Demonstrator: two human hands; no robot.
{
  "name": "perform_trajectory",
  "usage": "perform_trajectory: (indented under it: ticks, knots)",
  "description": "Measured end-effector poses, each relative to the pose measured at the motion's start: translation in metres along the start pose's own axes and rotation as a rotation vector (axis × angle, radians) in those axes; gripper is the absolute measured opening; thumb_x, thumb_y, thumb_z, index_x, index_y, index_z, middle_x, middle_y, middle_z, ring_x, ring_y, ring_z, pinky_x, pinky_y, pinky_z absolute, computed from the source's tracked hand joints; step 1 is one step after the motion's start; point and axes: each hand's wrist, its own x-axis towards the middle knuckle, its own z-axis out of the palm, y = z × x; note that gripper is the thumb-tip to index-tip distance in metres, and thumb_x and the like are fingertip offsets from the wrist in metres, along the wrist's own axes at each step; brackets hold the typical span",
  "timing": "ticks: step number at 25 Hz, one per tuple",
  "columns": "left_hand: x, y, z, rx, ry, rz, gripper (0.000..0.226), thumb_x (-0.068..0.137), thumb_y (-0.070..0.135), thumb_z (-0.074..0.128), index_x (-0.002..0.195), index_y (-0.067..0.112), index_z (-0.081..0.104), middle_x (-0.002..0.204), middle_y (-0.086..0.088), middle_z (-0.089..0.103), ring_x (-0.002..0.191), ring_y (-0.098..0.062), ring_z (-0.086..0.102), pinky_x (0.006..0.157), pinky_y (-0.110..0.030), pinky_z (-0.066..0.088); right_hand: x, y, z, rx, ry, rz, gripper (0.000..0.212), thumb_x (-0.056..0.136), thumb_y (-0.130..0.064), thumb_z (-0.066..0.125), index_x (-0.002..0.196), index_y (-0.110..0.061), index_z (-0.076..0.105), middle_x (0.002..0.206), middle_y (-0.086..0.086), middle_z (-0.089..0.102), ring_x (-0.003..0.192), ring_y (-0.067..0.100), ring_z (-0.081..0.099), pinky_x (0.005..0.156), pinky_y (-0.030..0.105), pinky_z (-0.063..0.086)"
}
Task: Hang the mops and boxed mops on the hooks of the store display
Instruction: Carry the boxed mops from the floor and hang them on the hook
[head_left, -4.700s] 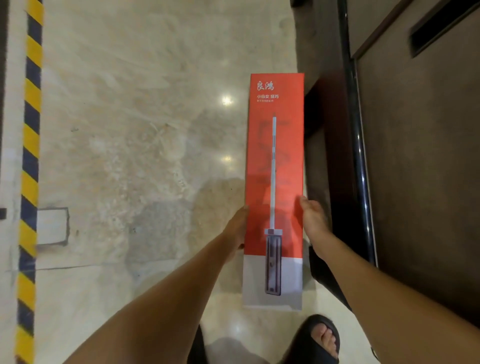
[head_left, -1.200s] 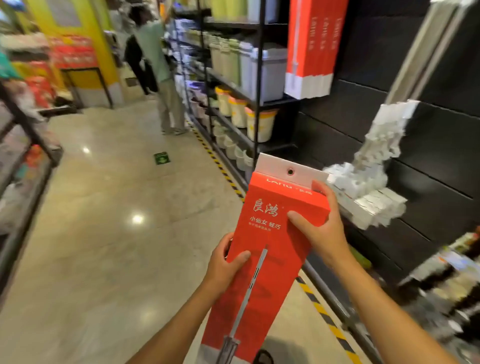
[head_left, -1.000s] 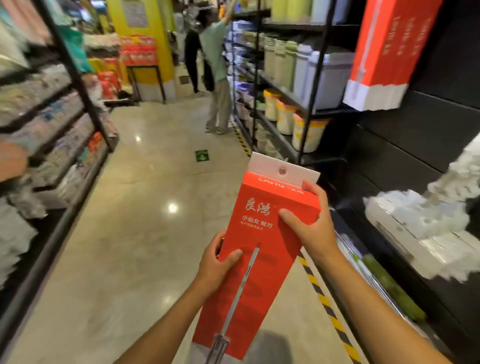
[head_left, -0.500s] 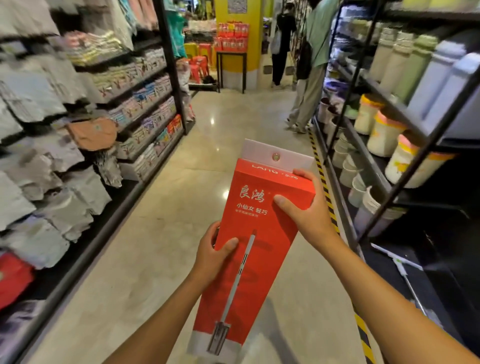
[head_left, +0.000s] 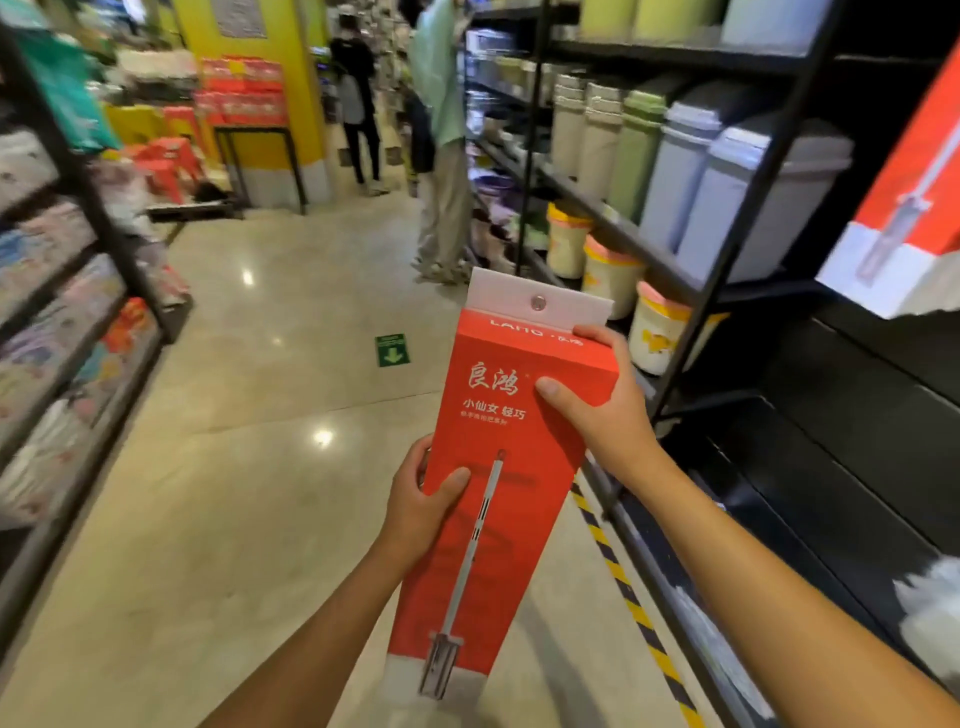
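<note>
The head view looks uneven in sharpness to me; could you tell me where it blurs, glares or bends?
Head view: the red mop box and both hands are sharp; the left shelves smear with motion blur; ceiling lights glare on the floor; wide-angle distortion tilts the right rack's posts.

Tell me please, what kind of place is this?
Most likely a household-goods store aisle: shelves of lidded bins, stacked pails, and a boxed mop held in both hands.

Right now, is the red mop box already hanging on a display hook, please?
No, the red mop box is held out over the aisle by the left hand and right hand, its hang tab on no hook.
</note>
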Motion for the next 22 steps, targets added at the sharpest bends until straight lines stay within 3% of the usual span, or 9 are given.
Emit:
perform_trajectory:
  ticks: [4,9,14,17,20,22]
  knots:
    - [0.091,0.004,0.079,-0.027,-0.192,-0.005,0.068,0.072,0.063,0.076,0.131,0.033,0.059,0.123,0.005,0.075,0.109,-0.017,0.075,0.095,-0.048,0.062,0.052,0.015,-0.072,-0.116,0.183,-0.004,0.080,0.067,-0.055,0.084,0.133,-0.031,0.048,0.127,-0.002,0.063,0.110,0.013,0.068,0.096,0.044,0.058]
    - [0.189,0.024,0.207,-0.104,-0.349,0.059,0.068,0.072,0.056,0.077,0.129,0.024,0.062,0.119,0.002,0.077,0.110,-0.019,0.074,0.097,-0.047,0.060,0.119,0.021,-0.183,-0.226,0.333,-0.028,0.080,0.068,-0.056,0.084,0.136,-0.033,0.047,0.124,-0.012,0.066,0.112,0.011,0.068,0.100,0.046,0.056]
    - [0.262,0.067,0.322,-0.185,-0.472,0.125,0.052,0.074,0.054,0.076,0.119,0.029,0.065,0.109,0.017,0.079,0.105,-0.009,0.075,0.084,-0.022,0.059,0.188,0.005,-0.276,-0.339,0.449,-0.105,0.078,0.067,-0.058,0.082,0.134,-0.040,0.048,0.129,-0.017,0.061,0.116,0.004,0.065,0.106,0.040,0.053]
    - [0.293,0.100,0.370,-0.243,-0.515,0.164,0.048,0.082,0.048,0.076,0.121,0.021,0.066,0.102,0.019,0.079,0.099,0.004,0.072,0.081,-0.011,0.053,0.224,-0.018,-0.318,-0.419,0.497,-0.129,0.079,0.065,-0.063,0.082,0.133,-0.048,0.046,0.133,-0.019,0.058,0.121,0.001,0.061,0.110,0.039,0.050]
    - [0.330,0.138,0.418,-0.295,-0.576,0.183,0.029,0.095,0.027,0.073,0.119,0.014,0.065,0.101,0.013,0.075,0.087,0.011,0.071,0.073,-0.008,0.052,0.264,-0.048,-0.360,-0.531,0.548,-0.142,0.082,0.064,-0.068,0.080,0.135,-0.050,0.043,0.134,-0.020,0.057,0.120,-0.003,0.060,0.109,0.036,0.049]
    - [0.355,0.164,0.446,-0.342,-0.632,0.186,0.041,0.087,0.043,0.075,0.119,0.018,0.066,0.106,0.005,0.077,0.094,0.000,0.074,0.076,-0.014,0.056,0.288,-0.071,-0.383,-0.589,0.568,-0.151,0.084,0.065,-0.069,0.079,0.138,-0.046,0.044,0.135,-0.017,0.058,0.120,-0.001,0.061,0.107,0.035,0.051]
